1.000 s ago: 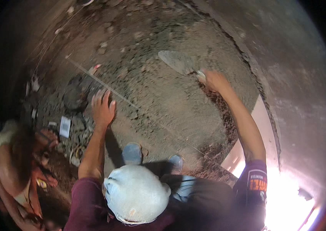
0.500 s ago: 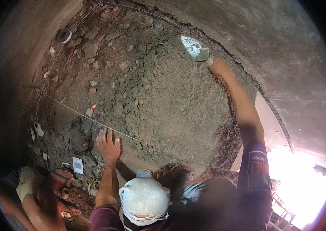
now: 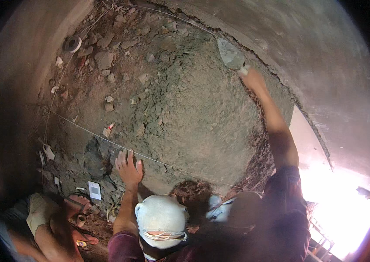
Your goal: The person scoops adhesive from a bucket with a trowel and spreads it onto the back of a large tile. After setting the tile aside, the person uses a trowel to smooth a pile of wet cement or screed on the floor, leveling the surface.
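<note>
My right hand [image 3: 253,81] reaches far forward and grips the handle of a trowel [image 3: 230,54]. Its grey pointed blade lies flat on the damp mortar bed [image 3: 193,109], close along the foot of the wall. Smoothed at its middle, the mortar turns rough and crumbly towards the left. My left hand [image 3: 129,168] hangs low over the near side of the ground, fingers stretched and holding nothing. A taut white string [image 3: 102,137] passes just beyond its fingertips; whether they touch it I cannot tell.
Rubble and stones [image 3: 104,60] cover the far left, beside a round roll [image 3: 73,44]. Concrete walls [image 3: 320,56] bound the work. Another person's bare leg [image 3: 51,238] is at lower left, near a white card [image 3: 94,191]. A pale board [image 3: 300,135] leans at the right.
The trowel has slid a little to the right along the wall, and its blade has lost its bright glint. My left hand keeps its place by the string as the view shifts slightly.
</note>
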`<state>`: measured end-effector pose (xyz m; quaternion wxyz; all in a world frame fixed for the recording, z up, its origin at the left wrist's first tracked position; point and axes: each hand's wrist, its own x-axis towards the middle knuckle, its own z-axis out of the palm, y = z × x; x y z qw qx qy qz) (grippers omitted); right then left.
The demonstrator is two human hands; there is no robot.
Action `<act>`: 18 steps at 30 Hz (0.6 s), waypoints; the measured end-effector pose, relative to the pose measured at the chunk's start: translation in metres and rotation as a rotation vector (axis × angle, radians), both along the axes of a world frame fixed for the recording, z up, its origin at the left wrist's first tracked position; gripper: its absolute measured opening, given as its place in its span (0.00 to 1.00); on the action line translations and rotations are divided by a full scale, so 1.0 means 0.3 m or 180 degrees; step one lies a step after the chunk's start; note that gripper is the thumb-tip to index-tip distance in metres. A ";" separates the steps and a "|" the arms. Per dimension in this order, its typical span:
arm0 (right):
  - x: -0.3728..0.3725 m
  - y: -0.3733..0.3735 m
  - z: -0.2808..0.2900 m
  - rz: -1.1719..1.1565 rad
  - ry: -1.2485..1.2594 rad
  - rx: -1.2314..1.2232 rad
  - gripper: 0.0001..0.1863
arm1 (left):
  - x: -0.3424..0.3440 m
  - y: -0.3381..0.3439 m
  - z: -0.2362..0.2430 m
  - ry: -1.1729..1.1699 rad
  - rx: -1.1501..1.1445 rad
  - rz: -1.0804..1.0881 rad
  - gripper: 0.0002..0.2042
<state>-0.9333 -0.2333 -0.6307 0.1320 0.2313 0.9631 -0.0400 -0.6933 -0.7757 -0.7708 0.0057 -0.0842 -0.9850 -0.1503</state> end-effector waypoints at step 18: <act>0.670 -0.360 0.019 0.0981 -0.0884 0.0058 0.28 | 0.000 0.014 0.014 0.0152 -0.0172 -0.0188 0.28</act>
